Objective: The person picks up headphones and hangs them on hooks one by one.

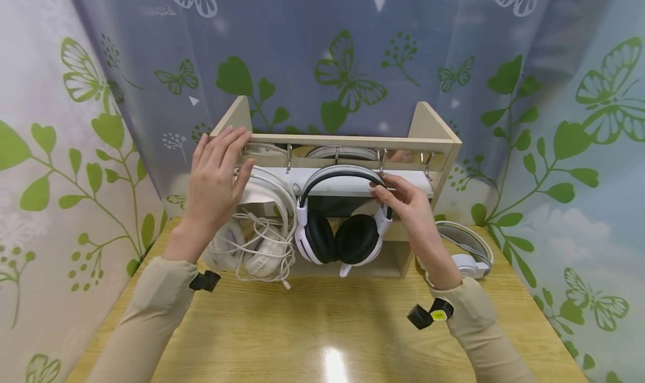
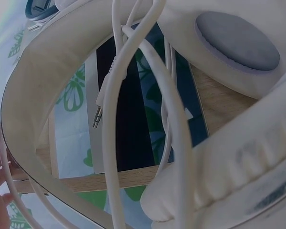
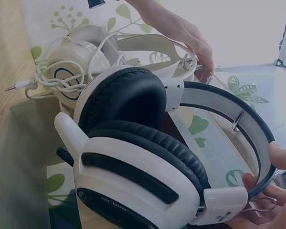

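My right hand [image 1: 415, 212] pinches the headband of white headphones with black ear pads [image 1: 340, 234] near its right side, thumb in front and fingers behind. Their band crosses in front of the hooks; I cannot tell whether a hook bears it. My left hand [image 1: 214, 173] rests with extended fingers on the left end of the rack's top rail [image 1: 327, 140]. Beneath that hand hang all-white headphones [image 1: 267, 254], their cable looped about the ear cups. The left wrist view shows the cable's plug [image 2: 97, 117] dangling inside the white headband [image 2: 26, 90].
Several metal hooks line the rail, including one at the right [image 1: 428, 164]. Another headband [image 1: 342, 152] shows behind the rail. On the wooden table [image 1: 302, 327], right of the rack, lie more headphones [image 1: 468, 262]. Patterned curtains [image 1: 302, 52] enclose the back and sides.
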`<action>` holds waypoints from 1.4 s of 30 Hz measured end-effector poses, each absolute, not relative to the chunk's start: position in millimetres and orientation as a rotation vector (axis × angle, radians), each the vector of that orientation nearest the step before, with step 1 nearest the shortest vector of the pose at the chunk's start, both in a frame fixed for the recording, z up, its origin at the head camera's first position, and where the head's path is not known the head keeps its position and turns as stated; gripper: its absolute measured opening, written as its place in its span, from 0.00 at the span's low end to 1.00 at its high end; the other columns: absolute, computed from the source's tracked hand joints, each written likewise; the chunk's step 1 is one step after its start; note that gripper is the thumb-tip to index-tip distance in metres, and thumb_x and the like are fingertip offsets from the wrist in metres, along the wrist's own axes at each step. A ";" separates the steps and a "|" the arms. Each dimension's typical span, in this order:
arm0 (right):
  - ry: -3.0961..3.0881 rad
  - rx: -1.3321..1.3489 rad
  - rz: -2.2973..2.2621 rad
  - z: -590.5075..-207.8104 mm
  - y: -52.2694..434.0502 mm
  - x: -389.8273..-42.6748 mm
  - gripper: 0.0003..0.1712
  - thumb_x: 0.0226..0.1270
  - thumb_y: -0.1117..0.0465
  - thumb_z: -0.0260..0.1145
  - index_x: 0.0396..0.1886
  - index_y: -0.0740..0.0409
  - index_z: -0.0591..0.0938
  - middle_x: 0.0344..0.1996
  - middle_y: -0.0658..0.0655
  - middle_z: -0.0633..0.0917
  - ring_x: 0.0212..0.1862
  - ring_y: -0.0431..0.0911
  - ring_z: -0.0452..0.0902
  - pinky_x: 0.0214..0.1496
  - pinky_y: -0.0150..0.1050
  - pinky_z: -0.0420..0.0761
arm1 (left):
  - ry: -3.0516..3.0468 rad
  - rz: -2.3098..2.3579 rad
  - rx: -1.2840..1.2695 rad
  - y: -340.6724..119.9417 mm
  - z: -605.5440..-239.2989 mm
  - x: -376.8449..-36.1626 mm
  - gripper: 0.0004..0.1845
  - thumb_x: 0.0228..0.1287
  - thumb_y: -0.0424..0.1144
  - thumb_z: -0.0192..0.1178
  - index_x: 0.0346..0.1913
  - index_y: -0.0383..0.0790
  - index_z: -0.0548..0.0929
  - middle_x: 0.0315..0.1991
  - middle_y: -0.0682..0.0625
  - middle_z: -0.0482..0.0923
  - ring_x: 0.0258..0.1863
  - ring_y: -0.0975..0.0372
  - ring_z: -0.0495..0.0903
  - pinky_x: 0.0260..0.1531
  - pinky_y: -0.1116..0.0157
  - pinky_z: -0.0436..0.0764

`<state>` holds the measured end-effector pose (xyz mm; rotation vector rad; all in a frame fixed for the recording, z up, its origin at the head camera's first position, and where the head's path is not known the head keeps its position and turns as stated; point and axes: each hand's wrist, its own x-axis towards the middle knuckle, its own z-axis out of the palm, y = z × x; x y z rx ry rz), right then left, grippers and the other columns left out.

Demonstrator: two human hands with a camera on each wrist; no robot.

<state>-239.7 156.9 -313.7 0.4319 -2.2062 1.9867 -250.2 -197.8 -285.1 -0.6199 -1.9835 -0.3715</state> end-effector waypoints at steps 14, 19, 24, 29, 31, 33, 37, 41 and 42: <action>-2.196 0.493 1.911 -319.7 170.9 -236.2 0.24 0.75 0.63 0.64 0.67 0.65 0.77 0.59 0.50 0.80 0.56 0.37 0.80 0.55 0.28 0.78 | -1.993 -0.365 -0.616 -198.3 -284.9 -250.6 0.29 0.83 0.53 0.42 0.70 0.34 0.73 0.68 0.39 0.74 0.71 0.46 0.67 0.77 0.49 0.51; -2.138 0.511 1.927 -322.0 177.4 -235.6 0.23 0.74 0.63 0.66 0.64 0.67 0.79 0.56 0.48 0.83 0.52 0.36 0.82 0.55 0.30 0.79 | -1.993 -0.367 -0.616 -197.9 -285.0 -250.5 0.29 0.83 0.53 0.42 0.70 0.34 0.73 0.68 0.39 0.74 0.71 0.46 0.67 0.77 0.49 0.51; -2.059 0.543 1.982 -325.0 188.2 -234.1 0.21 0.75 0.63 0.64 0.62 0.71 0.79 0.52 0.48 0.85 0.51 0.40 0.82 0.53 0.32 0.82 | -1.991 -0.367 -0.614 -197.3 -284.9 -250.3 0.28 0.83 0.52 0.42 0.70 0.33 0.73 0.68 0.39 0.74 0.71 0.46 0.68 0.77 0.49 0.51; -2.011 0.548 2.024 -330.2 200.0 -230.3 0.20 0.76 0.64 0.62 0.61 0.71 0.78 0.52 0.50 0.85 0.55 0.43 0.82 0.56 0.37 0.84 | -1.986 -0.368 -0.616 -196.8 -284.5 -249.0 0.28 0.83 0.51 0.43 0.69 0.33 0.74 0.67 0.38 0.74 0.71 0.46 0.68 0.77 0.48 0.52; -2.003 0.546 2.034 -332.5 204.3 -228.8 0.20 0.76 0.64 0.62 0.61 0.71 0.78 0.52 0.52 0.85 0.54 0.44 0.83 0.56 0.39 0.84 | -1.984 -0.368 -0.617 -196.8 -284.5 -248.7 0.28 0.83 0.52 0.42 0.69 0.33 0.74 0.67 0.39 0.74 0.71 0.46 0.68 0.77 0.48 0.52; -2.007 0.537 2.028 -334.5 208.5 -227.4 0.20 0.76 0.63 0.62 0.61 0.70 0.78 0.52 0.53 0.85 0.53 0.45 0.84 0.56 0.39 0.84 | -1.983 -0.369 -0.618 -196.7 -284.6 -248.8 0.28 0.83 0.52 0.42 0.69 0.33 0.74 0.67 0.39 0.74 0.71 0.46 0.68 0.77 0.48 0.52; -2.000 0.509 2.016 -337.6 218.4 -224.6 0.19 0.76 0.63 0.62 0.60 0.70 0.79 0.52 0.53 0.85 0.53 0.48 0.84 0.55 0.39 0.84 | -1.982 -0.371 -0.619 -196.5 -284.9 -248.9 0.28 0.83 0.51 0.43 0.69 0.33 0.74 0.68 0.39 0.74 0.71 0.46 0.68 0.77 0.48 0.52; -1.966 0.488 2.015 -339.4 229.8 -222.2 0.19 0.76 0.64 0.63 0.59 0.71 0.79 0.51 0.52 0.86 0.50 0.47 0.85 0.53 0.38 0.85 | -1.984 -0.372 -0.614 -196.1 -284.9 -249.0 0.29 0.83 0.52 0.41 0.69 0.34 0.73 0.68 0.39 0.74 0.71 0.46 0.68 0.77 0.47 0.52; -1.957 0.483 2.014 -339.7 232.9 -221.5 0.19 0.75 0.64 0.63 0.59 0.71 0.79 0.50 0.52 0.87 0.50 0.46 0.86 0.52 0.37 0.85 | -1.981 -0.380 -0.613 -195.9 -285.0 -249.2 0.29 0.83 0.53 0.41 0.69 0.34 0.74 0.68 0.39 0.74 0.71 0.47 0.68 0.77 0.47 0.53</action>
